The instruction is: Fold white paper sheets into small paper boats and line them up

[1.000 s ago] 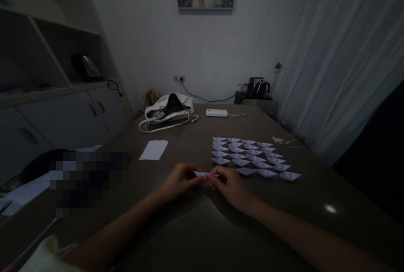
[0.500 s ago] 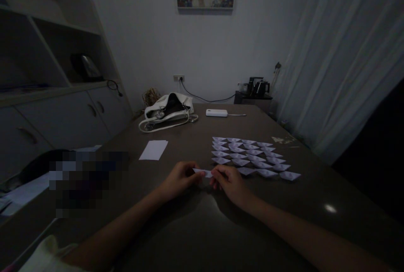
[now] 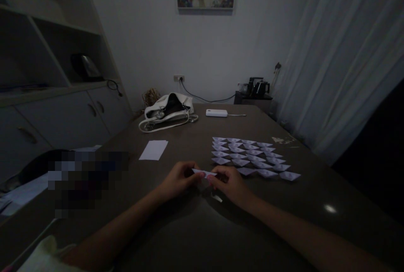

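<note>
A small folded white paper piece (image 3: 205,173) is pinched between both my hands just above the dark table (image 3: 195,230). My left hand (image 3: 179,179) grips its left end with closed fingers. My right hand (image 3: 229,183) grips its right end, fingers curled. Directly beyond my right hand lie several folded paper boats (image 3: 252,157) set out in rows on the table. A small stack of white paper sheets (image 3: 154,150) lies ahead of my left hand.
A white handbag (image 3: 168,111) and a white power bank (image 3: 216,113) with a cable lie at the table's far end. A kettle (image 3: 257,86) stands on a side stand beyond. Cabinets and shelves (image 3: 63,108) stand left, a curtain (image 3: 341,74) right.
Both hands stay in place; the fingers shift on the paper piece, which now shows as a flatter pointed shape lifted slightly between them.
</note>
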`<state>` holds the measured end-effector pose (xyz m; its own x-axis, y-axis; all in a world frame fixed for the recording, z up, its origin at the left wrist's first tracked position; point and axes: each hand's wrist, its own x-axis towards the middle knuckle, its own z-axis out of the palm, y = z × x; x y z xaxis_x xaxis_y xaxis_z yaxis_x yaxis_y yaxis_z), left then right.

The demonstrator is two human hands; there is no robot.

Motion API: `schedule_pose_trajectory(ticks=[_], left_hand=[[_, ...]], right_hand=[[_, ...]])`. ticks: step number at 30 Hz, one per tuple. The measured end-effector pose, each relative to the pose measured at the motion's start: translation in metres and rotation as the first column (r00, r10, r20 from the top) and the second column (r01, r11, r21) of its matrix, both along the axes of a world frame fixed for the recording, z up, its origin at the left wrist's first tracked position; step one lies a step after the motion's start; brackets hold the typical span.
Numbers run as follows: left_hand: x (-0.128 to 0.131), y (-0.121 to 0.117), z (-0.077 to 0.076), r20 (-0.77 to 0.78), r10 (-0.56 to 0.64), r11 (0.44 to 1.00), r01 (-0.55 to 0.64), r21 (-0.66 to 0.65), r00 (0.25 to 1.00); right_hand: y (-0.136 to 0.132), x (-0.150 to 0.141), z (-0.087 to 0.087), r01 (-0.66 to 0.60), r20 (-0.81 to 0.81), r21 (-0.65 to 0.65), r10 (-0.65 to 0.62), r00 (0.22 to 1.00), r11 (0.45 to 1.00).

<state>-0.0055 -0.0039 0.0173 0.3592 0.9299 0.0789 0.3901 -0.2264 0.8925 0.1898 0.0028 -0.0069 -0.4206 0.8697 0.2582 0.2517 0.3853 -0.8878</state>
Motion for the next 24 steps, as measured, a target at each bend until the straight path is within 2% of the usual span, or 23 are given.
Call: schedule_pose_trajectory(ticks=[5,10,18,21,24], left_hand=[[0.0024,0.0007,-0.0020,0.024,-0.007,0.999,0.008,-0.040,1.000],[0.0044,0.0019,-0.0040,0.023,-0.013,0.999,0.014,-0.052,1.000],[0.0020,0.0047,-0.0068,0.033,-0.038,0.998,0.039,-0.048,0.999],[0.0014,0.0035,-0.0059,0.043,-0.040,0.999,0.042,-0.033,0.998],[0.0009,0.0022,-0.0053,0.063,-0.058,0.997,0.060,-0.040,0.996]], right_hand=[[-0.0005,0.0008,0.0013,-0.032,-0.001,-0.018,0.032,1.000,0.999],[-0.0014,0.0006,0.0028,0.013,0.057,0.040,-0.015,0.998,0.999],[0.0006,0.0011,0.0002,0.085,0.034,0.117,-0.090,0.995,0.989],[-0.0003,0.0014,0.0017,0.050,0.025,0.081,-0.052,0.998,0.995],[-0.0017,0.0014,0.0026,-0.038,0.062,0.039,0.035,0.997,0.999]])
